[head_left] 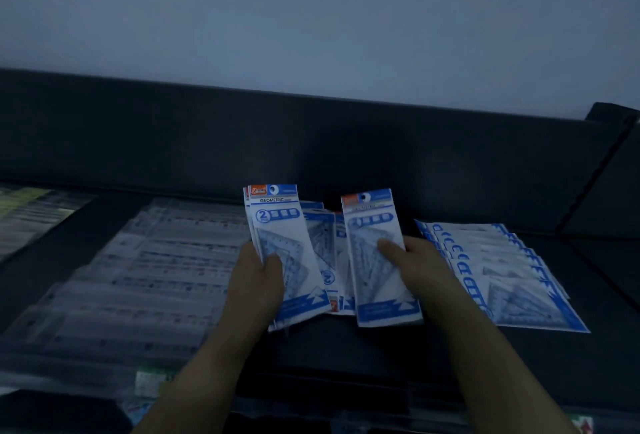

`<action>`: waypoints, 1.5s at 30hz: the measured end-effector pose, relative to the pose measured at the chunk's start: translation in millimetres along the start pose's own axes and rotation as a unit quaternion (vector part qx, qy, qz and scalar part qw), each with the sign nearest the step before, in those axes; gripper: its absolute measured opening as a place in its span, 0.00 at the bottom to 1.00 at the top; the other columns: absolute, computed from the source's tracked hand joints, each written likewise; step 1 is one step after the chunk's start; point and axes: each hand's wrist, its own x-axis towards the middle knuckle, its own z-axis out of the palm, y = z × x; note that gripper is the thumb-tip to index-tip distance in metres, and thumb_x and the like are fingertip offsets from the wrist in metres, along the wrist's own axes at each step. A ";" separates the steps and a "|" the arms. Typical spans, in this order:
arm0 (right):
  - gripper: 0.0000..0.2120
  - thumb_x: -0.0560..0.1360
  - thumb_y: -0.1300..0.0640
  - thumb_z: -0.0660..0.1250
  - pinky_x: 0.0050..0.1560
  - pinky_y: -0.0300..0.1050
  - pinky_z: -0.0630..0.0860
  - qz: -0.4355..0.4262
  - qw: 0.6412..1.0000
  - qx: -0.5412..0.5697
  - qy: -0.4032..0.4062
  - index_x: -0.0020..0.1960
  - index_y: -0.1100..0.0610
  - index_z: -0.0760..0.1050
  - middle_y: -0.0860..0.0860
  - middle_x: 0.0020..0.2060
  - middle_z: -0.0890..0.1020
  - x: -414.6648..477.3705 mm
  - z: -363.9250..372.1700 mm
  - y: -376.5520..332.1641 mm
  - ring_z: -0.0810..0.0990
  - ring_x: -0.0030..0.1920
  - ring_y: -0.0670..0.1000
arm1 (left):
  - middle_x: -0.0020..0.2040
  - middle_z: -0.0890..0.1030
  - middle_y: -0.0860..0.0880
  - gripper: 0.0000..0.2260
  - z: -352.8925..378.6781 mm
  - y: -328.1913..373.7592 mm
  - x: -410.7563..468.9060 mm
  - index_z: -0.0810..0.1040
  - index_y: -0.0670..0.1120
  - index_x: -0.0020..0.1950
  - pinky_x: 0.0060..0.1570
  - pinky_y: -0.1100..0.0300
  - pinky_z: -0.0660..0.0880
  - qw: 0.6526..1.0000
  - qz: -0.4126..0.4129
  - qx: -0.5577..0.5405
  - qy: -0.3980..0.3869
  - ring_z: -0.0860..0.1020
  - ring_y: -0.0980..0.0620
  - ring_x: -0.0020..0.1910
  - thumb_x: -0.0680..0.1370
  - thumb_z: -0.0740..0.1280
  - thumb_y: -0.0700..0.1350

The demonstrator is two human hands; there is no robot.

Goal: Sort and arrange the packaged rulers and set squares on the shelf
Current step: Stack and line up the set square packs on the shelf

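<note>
Dark shelf, ruler packs at left

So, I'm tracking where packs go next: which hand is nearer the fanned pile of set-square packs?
Right. The right hand, holding one pack, is just beside the fanned pile; the left hand, holding a stack, is farther left.

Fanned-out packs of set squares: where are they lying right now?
In the head view, the fanned-out packs lie flat on the dark shelf, to the right of the right hand, which grips a single pack.
</note>
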 end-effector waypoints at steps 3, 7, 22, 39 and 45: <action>0.11 0.77 0.52 0.66 0.42 0.48 0.80 0.015 0.997 0.042 -0.062 0.42 0.58 0.80 0.56 0.39 0.85 -7.2 21.7 -15.9 0.84 0.38 0.53 | 0.52 0.81 0.48 0.10 2.2 5.7 -0.5 0.75 0.47 0.59 0.42 0.58 0.77 0.997 -0.015 -0.068 -0.031 0.80 0.52 0.47 0.81 0.61 0.48; 0.11 0.78 0.49 0.64 0.38 0.44 0.78 -0.013 0.999 -0.006 -0.042 0.43 0.56 0.79 0.51 0.38 0.83 -1.4 56.5 -15.4 0.82 0.37 0.49 | 0.48 0.85 0.51 0.10 0.6 10.9 -3.5 0.78 0.48 0.58 0.36 0.64 0.78 0.994 -0.009 -0.084 -0.066 0.84 0.52 0.44 0.77 0.69 0.43; 0.19 0.66 0.51 0.77 0.35 0.44 0.69 0.035 0.974 -0.222 -0.026 0.31 0.56 0.68 0.54 0.31 0.73 40.9 56.9 0.7 0.74 0.33 0.52 | 0.42 0.75 0.49 0.06 -31.5 11.4 4.3 0.69 0.43 0.54 0.30 0.63 0.66 0.997 -0.036 -0.003 0.071 0.74 0.55 0.37 0.80 0.63 0.41; 0.04 0.75 0.59 0.67 0.24 0.38 0.71 -0.025 0.993 -0.117 -0.003 0.47 0.61 0.77 0.54 0.36 0.78 31.2 17.0 -17.6 0.75 0.31 0.48 | 0.44 0.76 0.46 0.04 -23.2 10.7 -1.9 0.69 0.41 0.55 0.32 0.63 0.68 0.997 -0.069 -0.006 0.018 0.74 0.54 0.38 0.80 0.61 0.38; 0.04 0.75 0.60 0.69 0.46 0.37 0.78 -0.106 0.989 -0.032 -0.101 0.46 0.52 0.82 0.50 0.42 0.84 17.5 -29.6 -37.7 0.81 0.45 0.48 | 0.43 0.80 0.43 0.06 -30.0 20.1 5.4 0.73 0.46 0.52 0.37 0.56 0.77 0.993 -0.099 -0.057 0.021 0.79 0.47 0.39 0.80 0.59 0.37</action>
